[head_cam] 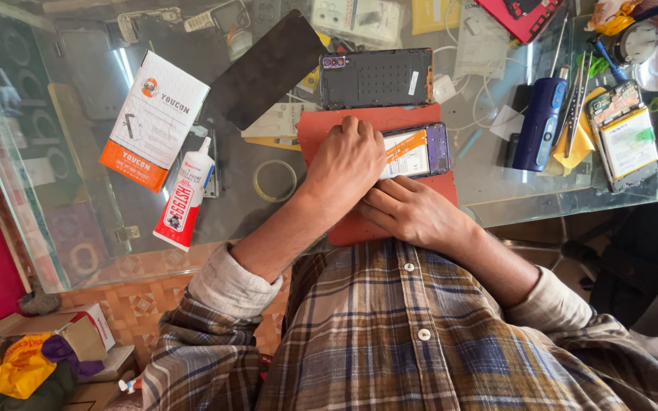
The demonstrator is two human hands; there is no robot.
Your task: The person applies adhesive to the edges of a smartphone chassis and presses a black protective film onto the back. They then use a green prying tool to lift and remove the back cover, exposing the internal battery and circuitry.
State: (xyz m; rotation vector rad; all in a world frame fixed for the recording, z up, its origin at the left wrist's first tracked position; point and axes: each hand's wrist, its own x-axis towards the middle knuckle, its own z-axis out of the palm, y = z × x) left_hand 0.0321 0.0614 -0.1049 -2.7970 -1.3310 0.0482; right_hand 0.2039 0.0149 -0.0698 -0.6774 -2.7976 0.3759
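Glass bench [55, 190], seen from above, crowded with parts. An opened phone [416, 151] with purple frame, its white and orange innards showing, lies on a red mat [329, 125] near the bench's front edge.

Left hand [346, 164] bunched into a loose fist, pressing down on the phone's left end and hiding that end. Right hand [413, 209] lies flat on the mat just below the phone, fingers together, tips at the phone's lower edge; cannot tell whether it grips anything.

Around it: a dark phone back cover [376, 78] with camera cutout just above the mat, touching its top edge. A black screen panel [266, 67] tilted to the upper left. A white and orange box [154, 118] further left, with a white and red glue tube [185, 198] below it. A tape ring [274, 180] between tube and mat. To the right, well apart: a blue tool [540, 122], tweezers [576, 99], another opened phone [626, 133].
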